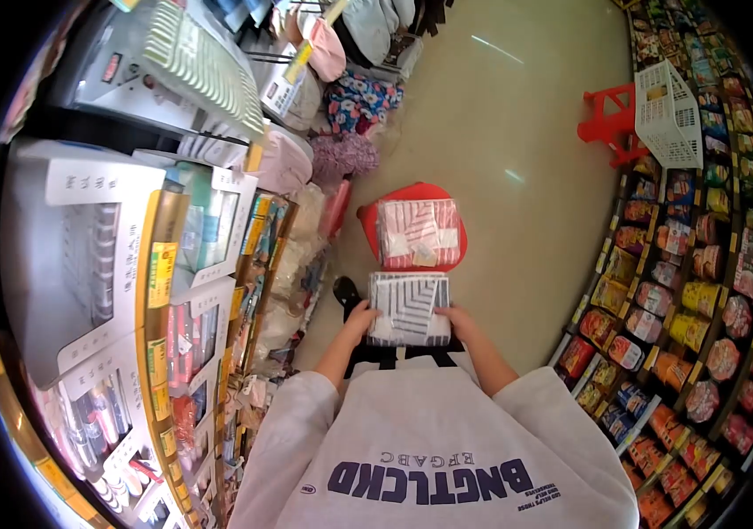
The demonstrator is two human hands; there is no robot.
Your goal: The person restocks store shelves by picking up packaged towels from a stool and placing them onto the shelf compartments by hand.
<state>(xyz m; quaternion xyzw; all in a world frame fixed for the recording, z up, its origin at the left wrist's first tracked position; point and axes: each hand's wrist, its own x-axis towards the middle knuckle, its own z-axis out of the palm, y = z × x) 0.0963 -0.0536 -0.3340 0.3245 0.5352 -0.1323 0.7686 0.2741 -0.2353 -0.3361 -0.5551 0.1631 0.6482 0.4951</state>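
Between my two hands is a flat, clear-wrapped package of folded fabric with grey and white stripes (pixel 409 309), held level in front of my waist. My left hand (pixel 360 319) grips its left edge, and my right hand (pixel 456 321) grips the right edge. The fingers beneath the package are hidden. Just beyond it, a similar wrapped package with pink and white stripes (pixel 419 231) lies on a red stool (pixel 457 251). Part of the pink-striped pack's near side is close to the grey one.
Shelves with boxed goods (pixel 94 256) rise close on my left, with soft bagged items hanging farther along. Racks of packaged food (pixel 685 300) line the right side. A white basket (pixel 669 115) rests by a red stool (pixel 610 123) at the far right. Tiled floor (pixel 517 238) runs between.
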